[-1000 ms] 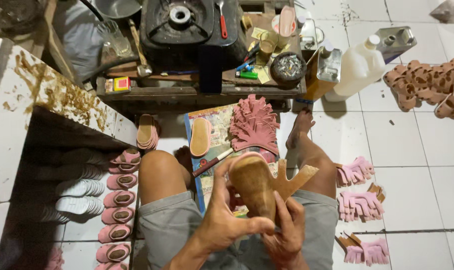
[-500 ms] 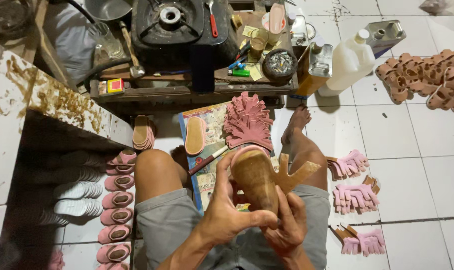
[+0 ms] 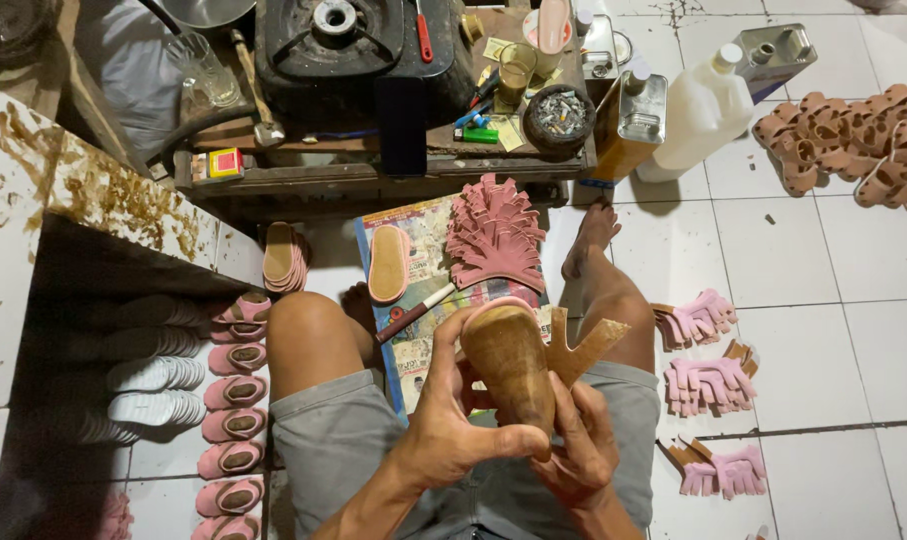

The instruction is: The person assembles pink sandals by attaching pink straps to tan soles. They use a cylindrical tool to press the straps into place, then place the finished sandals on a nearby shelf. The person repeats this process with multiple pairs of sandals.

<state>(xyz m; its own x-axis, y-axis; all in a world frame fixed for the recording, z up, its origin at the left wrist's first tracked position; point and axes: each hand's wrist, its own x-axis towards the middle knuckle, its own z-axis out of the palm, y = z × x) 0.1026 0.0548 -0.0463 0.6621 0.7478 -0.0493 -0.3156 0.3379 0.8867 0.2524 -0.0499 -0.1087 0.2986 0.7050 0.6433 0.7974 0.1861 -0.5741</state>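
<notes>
Above my lap I hold a brown wooden shoe last [image 3: 508,362] with a pink sole edge showing at its toe. My left hand [image 3: 451,420] wraps the last from the left, thumb across its lower end. My right hand [image 3: 578,450] supports it from below and to the right, fingers against the heel. A tan strap piece [image 3: 585,345] sticks out to the right of the last. A brush with a pale handle [image 3: 420,306] lies on printed paper [image 3: 423,245] just past my knees.
A pile of pink strap pieces [image 3: 495,232] and a pink insole [image 3: 387,264] lie on the paper. A low workbench [image 3: 373,170] holds a burner, tins and a white jug [image 3: 695,115]. Rows of pink sandals [image 3: 235,400] stand left; strap bundles [image 3: 708,380] lie right.
The view has tilted slightly. Both hands keep hold of the last, which sits a little lower and more upright than before.
</notes>
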